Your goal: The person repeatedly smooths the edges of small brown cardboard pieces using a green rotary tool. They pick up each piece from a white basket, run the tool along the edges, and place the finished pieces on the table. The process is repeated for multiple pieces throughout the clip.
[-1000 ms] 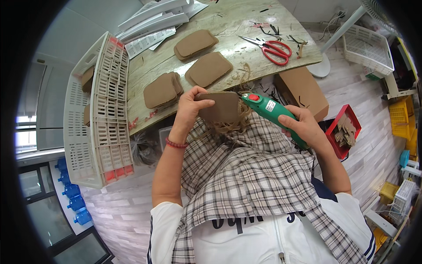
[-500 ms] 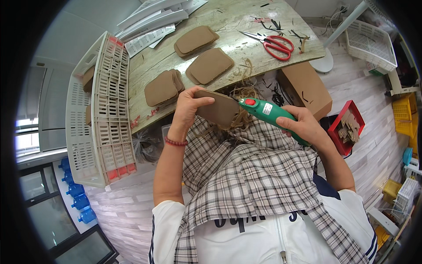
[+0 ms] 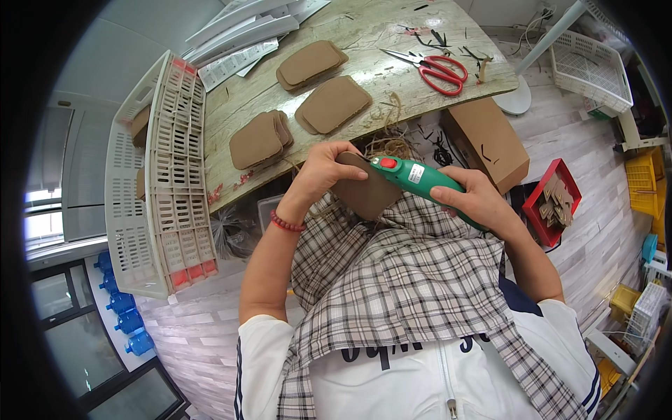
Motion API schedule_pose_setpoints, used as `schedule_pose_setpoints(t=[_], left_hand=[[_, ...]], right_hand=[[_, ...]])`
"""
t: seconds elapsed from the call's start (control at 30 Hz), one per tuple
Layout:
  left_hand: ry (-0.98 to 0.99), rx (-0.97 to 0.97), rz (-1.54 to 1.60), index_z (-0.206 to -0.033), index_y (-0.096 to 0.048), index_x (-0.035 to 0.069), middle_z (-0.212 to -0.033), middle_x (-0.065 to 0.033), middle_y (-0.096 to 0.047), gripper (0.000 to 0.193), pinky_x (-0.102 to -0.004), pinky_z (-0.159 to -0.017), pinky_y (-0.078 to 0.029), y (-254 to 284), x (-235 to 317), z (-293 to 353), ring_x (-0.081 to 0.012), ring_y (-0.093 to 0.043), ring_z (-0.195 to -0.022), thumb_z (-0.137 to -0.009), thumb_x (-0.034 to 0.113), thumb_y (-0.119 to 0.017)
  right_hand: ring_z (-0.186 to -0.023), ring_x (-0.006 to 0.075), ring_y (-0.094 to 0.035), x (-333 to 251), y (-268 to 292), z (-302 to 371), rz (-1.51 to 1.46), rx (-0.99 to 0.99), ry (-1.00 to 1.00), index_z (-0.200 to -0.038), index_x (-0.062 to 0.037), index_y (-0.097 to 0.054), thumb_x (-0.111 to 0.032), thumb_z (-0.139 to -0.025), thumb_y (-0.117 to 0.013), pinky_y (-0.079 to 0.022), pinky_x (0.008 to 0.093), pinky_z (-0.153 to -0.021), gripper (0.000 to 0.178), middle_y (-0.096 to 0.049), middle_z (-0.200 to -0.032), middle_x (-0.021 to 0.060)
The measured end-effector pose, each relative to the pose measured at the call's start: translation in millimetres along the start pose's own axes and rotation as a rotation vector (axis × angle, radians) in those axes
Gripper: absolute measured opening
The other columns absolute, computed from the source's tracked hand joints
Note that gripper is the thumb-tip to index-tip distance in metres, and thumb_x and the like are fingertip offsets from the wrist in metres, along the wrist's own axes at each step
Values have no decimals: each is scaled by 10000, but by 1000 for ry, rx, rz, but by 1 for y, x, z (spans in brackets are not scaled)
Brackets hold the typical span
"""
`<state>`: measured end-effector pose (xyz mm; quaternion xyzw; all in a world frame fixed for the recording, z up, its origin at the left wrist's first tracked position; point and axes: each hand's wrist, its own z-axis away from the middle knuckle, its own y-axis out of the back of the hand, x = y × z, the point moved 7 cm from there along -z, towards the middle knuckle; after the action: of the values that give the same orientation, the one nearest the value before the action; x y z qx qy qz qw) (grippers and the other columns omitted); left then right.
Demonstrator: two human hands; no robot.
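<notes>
My left hand (image 3: 323, 173), a red bead bracelet on its wrist, pinches a flat brown panel (image 3: 369, 194) with rounded corners, thumb on its face. The panel is tilted over my lap, in front of the table edge. My right hand (image 3: 477, 201) is wrapped round a green handheld electric cutter (image 3: 423, 180) with a red button. The cutter's head meets the panel's upper edge, close to my left fingertips; its blade cannot be made out. Stacks of similar brown panels (image 3: 334, 105) lie on the table beyond my hands.
Red-handled scissors (image 3: 442, 74) rest on the table (image 3: 392, 42) among dark scraps. Thin brown strips (image 3: 388, 145) hang below its edge. A white plastic crate (image 3: 183, 175) stands at left. A cardboard box (image 3: 486, 140) and a red tray (image 3: 533, 206) of offcuts are at right.
My left hand and the panel have shifted right, and the panel has turned in my grip. The cutter has moved slightly left, its head now at the panel's upper edge.
</notes>
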<state>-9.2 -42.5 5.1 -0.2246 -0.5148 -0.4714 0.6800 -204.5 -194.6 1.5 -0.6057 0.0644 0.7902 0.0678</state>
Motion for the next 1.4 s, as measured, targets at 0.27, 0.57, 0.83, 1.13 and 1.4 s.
schedule_pose_setpoints(t=[0.27,0.57,0.83,1.13,1.4], left_hand=[[-92,-127,38,-1312,-542,63,-1066,-56,-631,674,-244,-860,-458,-15,9,-12,-114,-589,-927,-679,-54,-742],[-158,403,1089,-1272,-491,-6,-1244,-151,-575,409,-445,-1005,-498,34,-29,-26,-290,-582,-1146,-882,-32,-610],[-339,358,1348,-1258,-520,49,-1230,-70,-575,418,-424,-1032,-464,-22,-4,-42,-240,-558,-1153,-867,-72,-606],[-415,437,1478,-1245,-521,63,-1222,-72,-583,423,-404,-1032,-464,-35,9,-58,-235,-562,-1148,-860,-87,-613],[-351,389,1527,-1207,-531,44,-1189,-98,-593,367,-436,-1010,-488,-51,2,-68,-260,-583,-1114,-872,-91,-594]], right_hand=[[-597,74,-531,-5,-3,-14,-65,1,20,-1006,22,-645,-340,-886,-676,-435,235,-543,383,-578,-707,15],[-613,62,-501,6,22,-6,-226,274,84,-1020,-5,-602,-333,-939,-621,-415,202,-567,339,-565,-717,17],[-602,52,-505,-4,11,8,-166,415,104,-1055,15,-625,-271,-919,-652,-431,219,-549,319,-568,-718,-1],[-591,42,-490,-10,8,10,-175,453,145,-1087,12,-619,-254,-920,-659,-419,219,-534,316,-562,-701,-13],[-593,43,-497,-14,10,6,-171,464,139,-1081,12,-621,-264,-920,-660,-425,219,-534,322,-567,-700,-12]])
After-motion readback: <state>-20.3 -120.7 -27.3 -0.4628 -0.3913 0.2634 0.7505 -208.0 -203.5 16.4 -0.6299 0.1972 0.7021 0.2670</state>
